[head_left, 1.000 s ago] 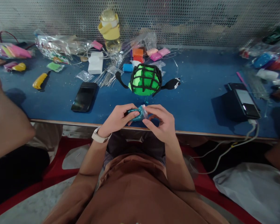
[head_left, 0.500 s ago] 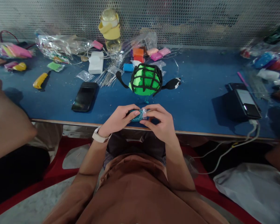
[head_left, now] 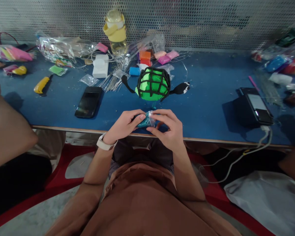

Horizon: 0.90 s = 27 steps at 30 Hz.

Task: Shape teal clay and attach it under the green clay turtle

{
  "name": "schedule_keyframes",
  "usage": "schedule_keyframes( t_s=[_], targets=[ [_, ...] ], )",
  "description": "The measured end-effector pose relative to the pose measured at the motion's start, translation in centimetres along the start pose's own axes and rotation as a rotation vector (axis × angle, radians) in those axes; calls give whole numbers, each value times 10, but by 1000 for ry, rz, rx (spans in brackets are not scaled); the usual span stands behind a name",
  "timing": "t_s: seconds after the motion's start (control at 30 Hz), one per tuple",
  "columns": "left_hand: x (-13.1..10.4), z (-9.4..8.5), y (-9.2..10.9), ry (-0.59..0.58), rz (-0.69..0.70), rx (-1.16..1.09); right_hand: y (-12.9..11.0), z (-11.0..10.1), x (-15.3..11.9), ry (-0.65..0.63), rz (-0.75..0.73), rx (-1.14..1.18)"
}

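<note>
Between my hands, just over the table's front edge, is a small clear plastic bag (head_left: 147,121) with something teal and speckled inside; its exact contents are hard to make out. My left hand (head_left: 126,124) pinches the bag's left part with the thumb on top. At the clear right end, my right hand (head_left: 169,126) grips it, fingers bent over the plastic and thumb low. Behind them sits a green clay turtle-like figure (head_left: 154,84) with a black grid over its shell and a black limb on each side. A small teal piece (head_left: 154,106) lies before it.
A black phone (head_left: 88,102) and a yellow-handled cutter (head_left: 42,85) lie to the left. Wires (head_left: 113,81), clay packets (head_left: 145,55) and a yellow bottle (head_left: 116,32) are behind. At right stands a dark box-like device (head_left: 252,108) with cables. Other people's arms (head_left: 9,121) flank me.
The teal bag has tilted upward at its right end and shows more of its body between my hands. My right fingers have shifted slightly on it; the figure stays put.
</note>
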State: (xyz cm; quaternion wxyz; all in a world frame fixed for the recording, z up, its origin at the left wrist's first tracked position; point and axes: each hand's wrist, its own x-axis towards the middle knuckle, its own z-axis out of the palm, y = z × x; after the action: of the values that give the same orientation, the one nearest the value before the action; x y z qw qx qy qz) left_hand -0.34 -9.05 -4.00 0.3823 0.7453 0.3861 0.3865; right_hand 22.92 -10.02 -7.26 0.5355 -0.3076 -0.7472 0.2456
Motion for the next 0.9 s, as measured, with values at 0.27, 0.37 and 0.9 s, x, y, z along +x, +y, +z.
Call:
schedule_keyframes(
  t_s=[0.27, 0.37, 0.9],
  targets=[
    [0, -1, -1, 6, 43, 66, 1, 0, 0, -50, -1, -33],
    [0, 0, -1, 9, 34, 58, 3, 0, -1, -41, -9, -3],
    [-1, 1, -2, 23, 0, 24, -4, 0, 1, 7, 64, 6]
  ],
)
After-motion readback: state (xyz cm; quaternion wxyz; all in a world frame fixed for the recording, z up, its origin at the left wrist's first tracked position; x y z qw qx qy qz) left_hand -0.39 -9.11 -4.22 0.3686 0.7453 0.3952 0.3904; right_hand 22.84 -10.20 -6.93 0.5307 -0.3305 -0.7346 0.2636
